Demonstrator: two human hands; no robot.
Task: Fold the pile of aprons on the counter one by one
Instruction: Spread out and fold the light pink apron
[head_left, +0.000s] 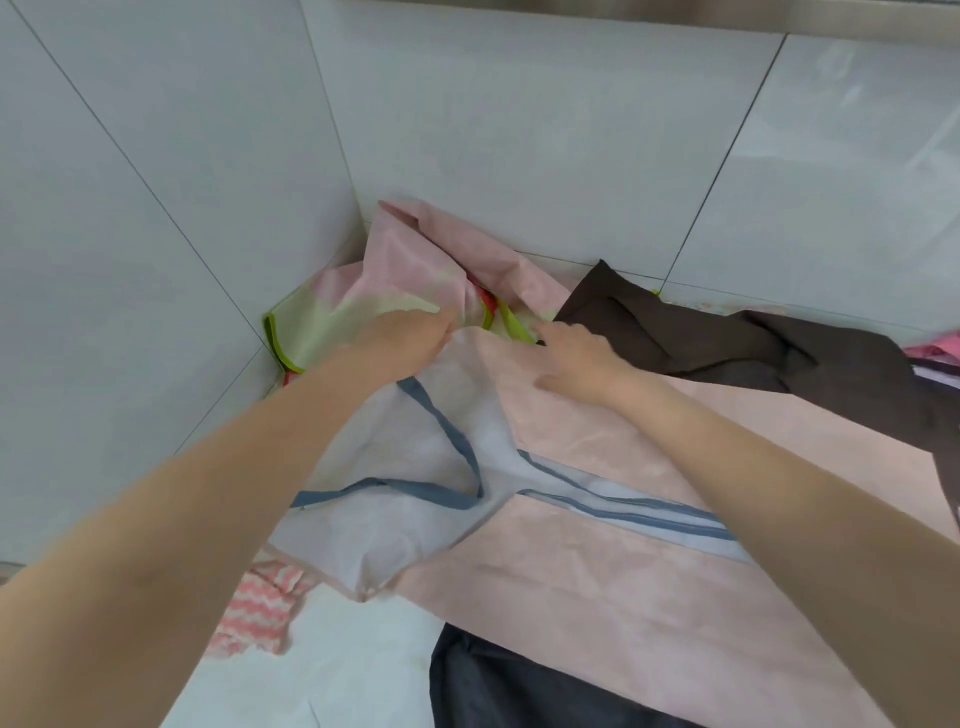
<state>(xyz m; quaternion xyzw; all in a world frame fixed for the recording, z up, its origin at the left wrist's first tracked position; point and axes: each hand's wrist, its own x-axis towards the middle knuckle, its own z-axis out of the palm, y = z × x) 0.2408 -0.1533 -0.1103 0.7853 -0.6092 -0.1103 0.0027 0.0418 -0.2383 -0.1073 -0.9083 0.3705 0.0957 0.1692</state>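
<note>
Two walls of large pale grey-white glossy tiles (519, 130), thin dark grout lines. Walls meet in a corner (332, 130) left of centre, running down to the far edge of the work surface. Left wall (130, 234) slants toward the near left. Metallic strip (675, 13) along the top of the far wall, right side. Light soft, even; faint sheen on the far-right tiles.

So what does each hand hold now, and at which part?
Left hand grips the pale pink apron with blue-grey trim at its bunched far edge. Right hand only rests flat on it.
</note>
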